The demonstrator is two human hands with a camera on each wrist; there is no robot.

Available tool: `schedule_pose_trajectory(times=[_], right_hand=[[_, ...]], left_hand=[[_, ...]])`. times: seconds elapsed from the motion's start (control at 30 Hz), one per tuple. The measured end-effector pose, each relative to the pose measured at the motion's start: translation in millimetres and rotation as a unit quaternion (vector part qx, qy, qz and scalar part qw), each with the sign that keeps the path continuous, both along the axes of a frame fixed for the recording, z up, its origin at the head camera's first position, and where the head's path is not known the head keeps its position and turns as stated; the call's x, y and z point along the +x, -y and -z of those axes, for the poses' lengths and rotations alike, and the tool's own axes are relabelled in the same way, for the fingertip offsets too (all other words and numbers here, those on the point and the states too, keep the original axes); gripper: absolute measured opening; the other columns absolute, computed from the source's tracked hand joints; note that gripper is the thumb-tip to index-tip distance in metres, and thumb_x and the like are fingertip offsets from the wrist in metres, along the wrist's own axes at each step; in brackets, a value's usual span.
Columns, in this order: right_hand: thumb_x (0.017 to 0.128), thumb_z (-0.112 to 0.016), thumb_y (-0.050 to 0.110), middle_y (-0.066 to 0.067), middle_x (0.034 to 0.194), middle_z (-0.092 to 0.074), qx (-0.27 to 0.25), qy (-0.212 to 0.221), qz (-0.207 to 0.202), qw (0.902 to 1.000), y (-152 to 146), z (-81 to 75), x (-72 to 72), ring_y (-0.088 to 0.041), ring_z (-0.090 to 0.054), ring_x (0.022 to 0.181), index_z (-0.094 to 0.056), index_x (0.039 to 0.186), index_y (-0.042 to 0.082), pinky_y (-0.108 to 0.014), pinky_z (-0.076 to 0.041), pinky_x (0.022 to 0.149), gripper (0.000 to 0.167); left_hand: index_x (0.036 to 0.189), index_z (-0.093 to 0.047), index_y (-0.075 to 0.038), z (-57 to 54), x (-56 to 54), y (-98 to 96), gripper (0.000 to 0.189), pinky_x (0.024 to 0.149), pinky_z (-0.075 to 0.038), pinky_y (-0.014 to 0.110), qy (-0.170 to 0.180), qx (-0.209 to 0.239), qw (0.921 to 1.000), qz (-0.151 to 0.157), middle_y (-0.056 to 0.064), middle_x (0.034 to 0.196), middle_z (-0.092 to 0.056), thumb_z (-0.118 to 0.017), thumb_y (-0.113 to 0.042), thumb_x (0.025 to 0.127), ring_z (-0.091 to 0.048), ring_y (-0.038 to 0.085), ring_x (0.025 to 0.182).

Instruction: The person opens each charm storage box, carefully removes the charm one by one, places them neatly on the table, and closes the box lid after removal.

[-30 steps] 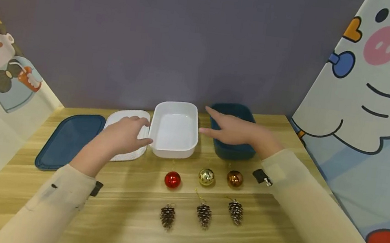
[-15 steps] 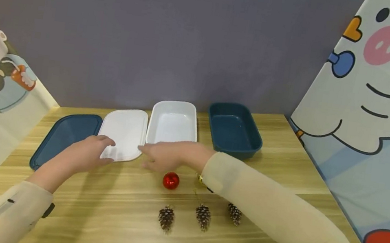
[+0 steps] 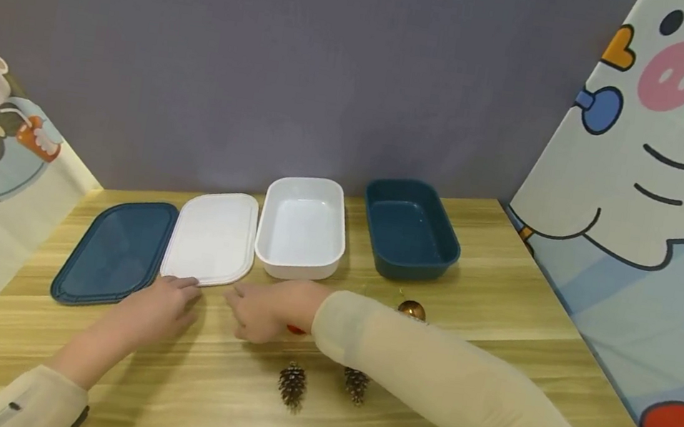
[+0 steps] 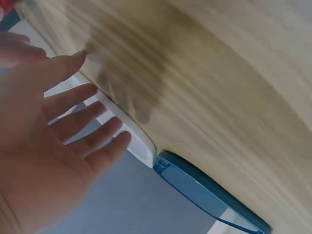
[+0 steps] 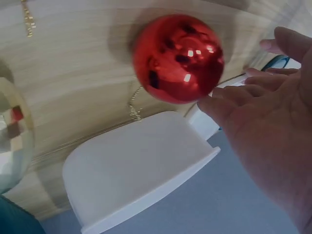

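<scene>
My left hand [image 3: 164,305] hovers at the near edge of the white lid [image 3: 212,236], fingers spread and holding nothing. To its right is my right hand [image 3: 261,307], between that lid and the red ornament ball [image 5: 178,58]. Its fingers are extended and hold nothing; in the right wrist view the ball lies close beside them. The head view shows only a sliver of the red ball under the right wrist. A gold ball [image 5: 9,136] appears at the left of the right wrist view. Two pine cones [image 3: 292,384] lie nearer the front; the sleeve partly covers one.
Along the back wall stand a white container [image 3: 297,269] and a dark teal container [image 3: 414,270]. A dark blue lid [image 3: 117,249] lies at the left. One copper-coloured ball [image 3: 412,309] shows just behind the right sleeve [image 3: 425,369]. Printed panels [image 3: 660,212] flank the table.
The right hand has swept left from over the teal container to in front of the white lid. My left hand has moved left and nearer the front. Containers and lids stay put.
</scene>
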State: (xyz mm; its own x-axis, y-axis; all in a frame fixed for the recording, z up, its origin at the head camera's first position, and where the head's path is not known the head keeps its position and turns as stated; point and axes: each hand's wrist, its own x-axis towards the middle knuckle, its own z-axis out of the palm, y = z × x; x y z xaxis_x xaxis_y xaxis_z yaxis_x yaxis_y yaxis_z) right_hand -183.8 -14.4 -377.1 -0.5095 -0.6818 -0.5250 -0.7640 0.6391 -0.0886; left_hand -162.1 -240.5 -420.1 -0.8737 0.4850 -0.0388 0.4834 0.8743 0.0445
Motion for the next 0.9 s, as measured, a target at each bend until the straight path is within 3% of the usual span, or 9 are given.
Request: schedule_pose_trajectory(times=[0.17, 0.3, 0.5, 0.63, 0.77, 0.9], right_hand=[[0.114, -0.042, 0.042, -0.008, 0.181, -0.011, 0.005, -0.006, 0.009, 0.9999, -0.7, 4.6, -1.0, -0.017, -0.014, 0.168, -0.009, 0.173, 0.011, -0.026, -0.014, 0.136, 0.074], [0.113, -0.045, 0.044, -0.005, 0.181, -0.014, 0.003, -0.015, 0.010, 0.9998, 0.3, 6.4, 0.3, -0.016, -0.015, 0.168, -0.013, 0.172, 0.012, -0.024, -0.014, 0.135, 0.074], [0.113, -0.044, 0.039, -0.006, 0.180, -0.020, 0.003, -0.036, -0.003, 0.9993, 1.9, 5.3, 2.6, -0.018, -0.019, 0.167, -0.021, 0.171, 0.012, -0.027, -0.016, 0.136, 0.068], [0.113, -0.043, 0.030, -0.009, 0.179, -0.022, 0.004, -0.040, 0.015, 0.9991, 1.3, 2.7, 4.6, -0.020, -0.020, 0.167, -0.023, 0.171, 0.010, -0.029, -0.016, 0.136, 0.064], [0.112, -0.041, 0.025, -0.009, 0.179, -0.021, 0.008, -0.027, 0.038, 0.9989, -0.8, 1.8, 5.2, -0.019, -0.018, 0.167, -0.023, 0.170, 0.010, -0.027, -0.015, 0.136, 0.063], [0.111, -0.042, 0.023, -0.010, 0.180, -0.017, 0.011, -0.016, 0.049, 0.9986, -2.5, 1.7, 3.3, -0.019, -0.015, 0.168, -0.020, 0.171, 0.011, -0.027, -0.015, 0.136, 0.065]], left_hand=[[0.120, -0.073, 0.007, 1.7, 7.0, 0.3, 0.037, 0.097, -0.060, 0.059, -0.015, 0.014, 0.9997, 0.014, 0.029, 0.127, -0.072, -0.082, -0.014, 0.091, -0.071, 0.049, 0.113], [0.115, -0.075, 0.002, 1.6, 15.7, 1.6, 0.034, 0.091, -0.063, 0.054, -0.011, 0.031, 0.9992, 0.023, 0.021, 0.118, -0.077, -0.086, -0.012, 0.086, -0.075, 0.042, 0.104], [0.105, -0.074, -0.009, -0.2, 27.5, 0.3, 0.026, 0.081, -0.064, 0.047, 0.025, 0.048, 0.9984, 0.014, 0.005, 0.102, -0.080, -0.088, -0.010, 0.083, -0.077, 0.030, 0.092], [0.108, -0.077, -0.007, -3.0, 36.2, -1.6, 0.025, 0.086, -0.064, 0.049, 0.043, 0.047, 0.9979, 0.006, 0.007, 0.106, -0.081, -0.086, -0.008, 0.085, -0.078, 0.033, 0.098], [0.108, -0.078, -0.009, -8.8, 43.4, -2.0, 0.025, 0.087, -0.064, 0.051, 0.083, 0.047, 0.9954, -0.012, 0.006, 0.108, -0.081, -0.085, -0.009, 0.084, -0.078, 0.032, 0.101], [0.113, -0.078, -0.014, -17.5, 40.3, 4.4, 0.026, 0.081, -0.064, 0.047, 0.141, 0.078, 0.9860, -0.045, 0.004, 0.111, -0.080, -0.085, -0.017, 0.087, -0.076, 0.027, 0.100]])
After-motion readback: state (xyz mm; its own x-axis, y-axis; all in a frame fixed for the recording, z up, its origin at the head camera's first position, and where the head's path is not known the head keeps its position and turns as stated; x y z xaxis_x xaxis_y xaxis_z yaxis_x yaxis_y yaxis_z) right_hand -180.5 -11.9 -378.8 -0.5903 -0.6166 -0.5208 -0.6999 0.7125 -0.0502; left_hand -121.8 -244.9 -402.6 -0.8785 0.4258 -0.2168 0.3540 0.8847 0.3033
